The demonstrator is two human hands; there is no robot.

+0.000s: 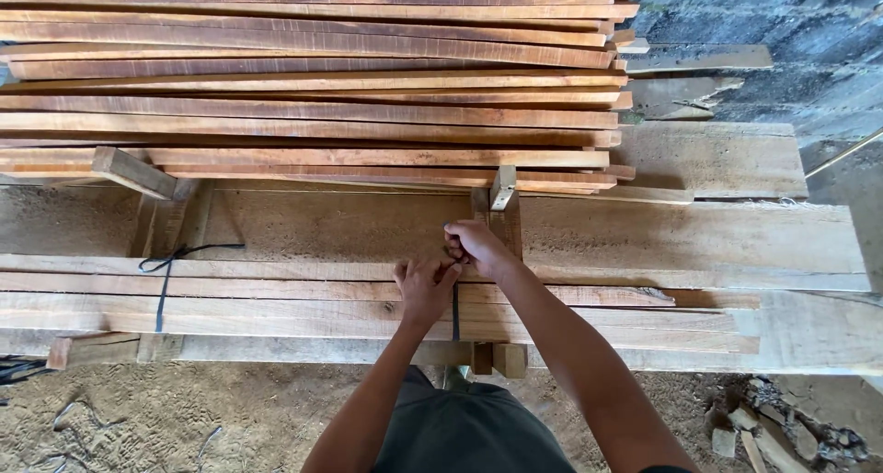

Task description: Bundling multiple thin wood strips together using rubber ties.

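Both hands, left (425, 287) and right (474, 246), pinch a dark strap (454, 312) at the bundled planks' (276, 303) upper edge. The grip appears closed, apparently on the strap's knot. Sawdust floor (230, 409) lies open below.

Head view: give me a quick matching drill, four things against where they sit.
Things:
1. left hand
2. right hand
3. knotted dark strap
4. tall stack of reddish wooden slats

Places:
A. top of frame
B. far left on the near planks
C. on the dark strap at centre, nearer the camera
D. just beyond, pinching the strap's upper end

Pairs: 1-C, 2-D, 3-B, 4-A
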